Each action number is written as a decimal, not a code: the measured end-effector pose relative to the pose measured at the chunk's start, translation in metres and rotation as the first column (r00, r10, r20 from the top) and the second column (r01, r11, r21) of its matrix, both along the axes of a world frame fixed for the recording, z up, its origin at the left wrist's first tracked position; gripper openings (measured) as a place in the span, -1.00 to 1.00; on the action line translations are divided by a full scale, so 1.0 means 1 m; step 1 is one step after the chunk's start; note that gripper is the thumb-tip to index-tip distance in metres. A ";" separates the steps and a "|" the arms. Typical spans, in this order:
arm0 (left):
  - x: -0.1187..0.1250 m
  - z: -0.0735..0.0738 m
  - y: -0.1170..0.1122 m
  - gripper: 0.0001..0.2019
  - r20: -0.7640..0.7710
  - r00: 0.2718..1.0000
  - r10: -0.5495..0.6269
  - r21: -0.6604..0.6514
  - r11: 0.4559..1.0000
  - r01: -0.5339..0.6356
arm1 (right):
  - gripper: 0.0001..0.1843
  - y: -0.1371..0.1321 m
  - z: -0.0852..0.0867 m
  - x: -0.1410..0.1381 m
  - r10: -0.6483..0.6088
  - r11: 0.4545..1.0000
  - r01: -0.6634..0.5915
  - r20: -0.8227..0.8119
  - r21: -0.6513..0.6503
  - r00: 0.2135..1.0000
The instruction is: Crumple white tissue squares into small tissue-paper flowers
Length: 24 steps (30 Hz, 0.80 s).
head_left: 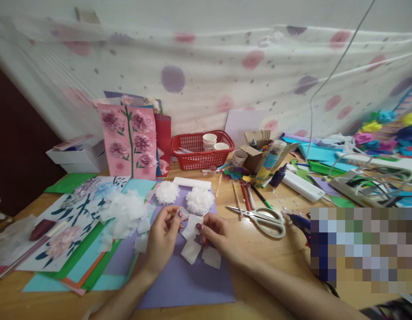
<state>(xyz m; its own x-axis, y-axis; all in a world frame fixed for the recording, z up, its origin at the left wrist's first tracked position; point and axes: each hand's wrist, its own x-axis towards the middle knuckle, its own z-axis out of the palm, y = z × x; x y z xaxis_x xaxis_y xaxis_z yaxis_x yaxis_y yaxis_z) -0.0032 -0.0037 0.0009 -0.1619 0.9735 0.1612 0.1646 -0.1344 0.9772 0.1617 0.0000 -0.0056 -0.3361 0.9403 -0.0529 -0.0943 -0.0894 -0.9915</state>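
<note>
My left hand [162, 238] and my right hand [217, 235] meet over a purple sheet of paper [189, 280], both pinching a small piece of white tissue paper [192, 224]. My left fingers also seem to hold a small clear object against it, too small to name. More white tissue squares [199, 255] lie on the purple sheet below my hands. Two finished white tissue flowers [199, 200] sit just beyond my fingers, and a loose heap of white tissue [124, 213] lies to the left.
Scissors [262, 218], pencils and pens [244, 198] lie to the right. A red basket [201, 149] with paper cups stands at the back, beside a pink flower card [129, 142]. Coloured paper sheets and a flower picture [72, 222] cover the left. A glue gun [299, 222] lies at right.
</note>
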 end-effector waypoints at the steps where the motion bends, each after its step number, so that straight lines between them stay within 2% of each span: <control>1: -0.001 -0.001 0.001 -0.74 -0.002 1.000 0.024 0.020 1.000 -0.024 | -0.57 0.000 0.000 0.000 -0.006 1.000 0.006 -0.005 -0.004 1.000; 4: -0.005 0.000 0.001 -0.77 -0.072 0.996 0.061 0.123 0.991 -0.052 | -0.55 0.001 0.000 -0.001 -0.030 0.999 0.029 -0.039 -0.022 0.999; 7: -0.005 0.004 -0.004 -0.74 -0.272 0.962 -0.021 0.206 0.975 0.079 | -0.54 0.002 0.001 -0.003 -0.033 0.999 0.030 -0.072 -0.036 0.997; 9: -0.004 0.008 -0.008 -0.70 -0.353 0.932 -0.082 0.199 0.967 0.160 | -0.55 0.002 0.001 -0.003 -0.024 0.999 0.021 -0.077 -0.034 0.997; 17: 0.002 0.013 -0.013 -0.71 -0.363 0.899 -0.246 0.141 0.939 0.314 | -0.64 -0.003 0.009 0.001 0.062 0.998 -0.060 -0.171 0.020 0.983; 21: 0.000 0.010 -0.012 -0.72 -0.366 0.899 -0.239 0.139 0.941 0.307 | -0.71 -0.003 0.011 0.003 0.063 0.998 -0.059 -0.202 0.023 0.977; 24: 0.000 0.007 -0.010 -0.79 -0.352 0.920 -0.173 0.150 0.960 0.238 | -0.72 -0.002 0.007 0.003 0.066 0.998 -0.064 -0.200 0.017 0.978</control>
